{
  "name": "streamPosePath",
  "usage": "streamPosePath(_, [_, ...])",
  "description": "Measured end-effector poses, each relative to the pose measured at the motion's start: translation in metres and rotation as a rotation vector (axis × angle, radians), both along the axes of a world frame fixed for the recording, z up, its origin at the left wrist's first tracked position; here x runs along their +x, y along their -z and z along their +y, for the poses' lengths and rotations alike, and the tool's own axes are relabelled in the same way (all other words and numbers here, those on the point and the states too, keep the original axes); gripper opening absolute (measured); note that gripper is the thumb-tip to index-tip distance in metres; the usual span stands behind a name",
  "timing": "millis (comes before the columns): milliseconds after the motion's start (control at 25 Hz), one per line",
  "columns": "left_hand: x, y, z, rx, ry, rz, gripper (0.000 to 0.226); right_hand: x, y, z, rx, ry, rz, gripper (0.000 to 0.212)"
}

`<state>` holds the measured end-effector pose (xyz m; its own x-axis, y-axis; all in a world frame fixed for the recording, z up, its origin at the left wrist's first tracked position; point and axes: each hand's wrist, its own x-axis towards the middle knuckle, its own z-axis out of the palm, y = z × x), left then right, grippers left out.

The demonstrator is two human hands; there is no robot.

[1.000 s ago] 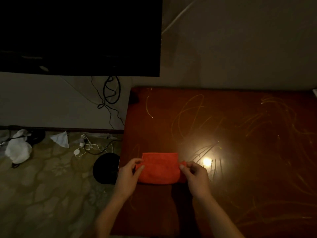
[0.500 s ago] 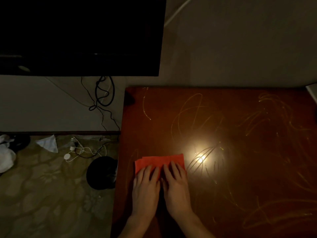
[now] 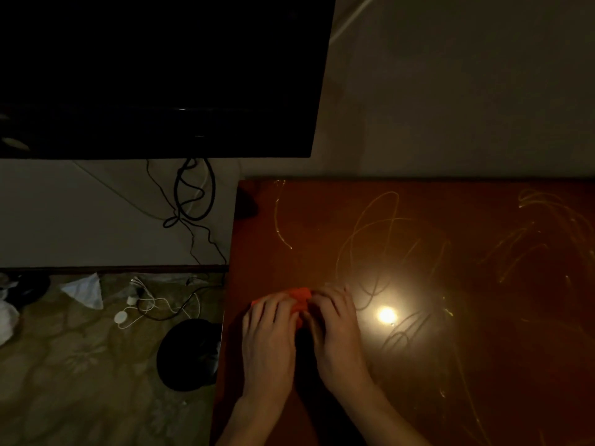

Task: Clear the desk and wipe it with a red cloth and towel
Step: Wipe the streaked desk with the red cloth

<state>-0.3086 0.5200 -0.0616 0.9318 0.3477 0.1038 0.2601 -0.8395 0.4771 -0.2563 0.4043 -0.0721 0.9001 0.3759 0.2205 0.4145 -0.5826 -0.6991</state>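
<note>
Dim room, head view looking down. Your desk fills the right and lower half: glossy red-brown top, pale swirling scratch marks across it, one bright lamp reflection just right of your hands. A large dark screen takes the upper left, against a plain wall, with black cables looping down below it. Left of the desk lies patterned floor, carrying a round black object close to the desk edge, a tangle of white cord and plugs, and a crumpled white scrap farther left.

Your left hand and right hand sit side by side near the desk's left edge, both lying on the red cloth. The cloth rests on the desk under your fingers; only a small bunched strip shows between and ahead of them. Left grip: fingers bent down onto the cloth, knuckles raised. Right grip: fingers curled over the cloth's right part. Whether either grip pinches the fabric or only presses it, I cannot tell from this angle
</note>
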Motion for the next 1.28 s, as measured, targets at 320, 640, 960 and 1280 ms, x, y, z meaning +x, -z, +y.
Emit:
streamPosePath(320, [0.09, 0.02, 0.046, 0.057, -0.024, 0.056, 0.039, 0.09, 0.016, 0.06, -0.117, -0.024, -0.017, 0.04])
streamPosePath(640, [0.114, 0.04, 0.069, 0.096, 0.014, 0.08, 0.057, 0.114, 0.027, 0.073, -0.322, -0.036, -0.051, 0.052])
streamPosePath(960, [0.155, 0.04, 0.1, 0.172, 0.031, 0.099, 0.059, 0.167, 0.027, 0.087, -0.4, -0.135, -0.082, 0.046])
streamPosePath(1280, [0.144, 0.045, 0.087, 0.21, -0.044, 0.103, 0.055, 0.155, 0.027, 0.082, -0.448, -0.096, -0.136, 0.047])
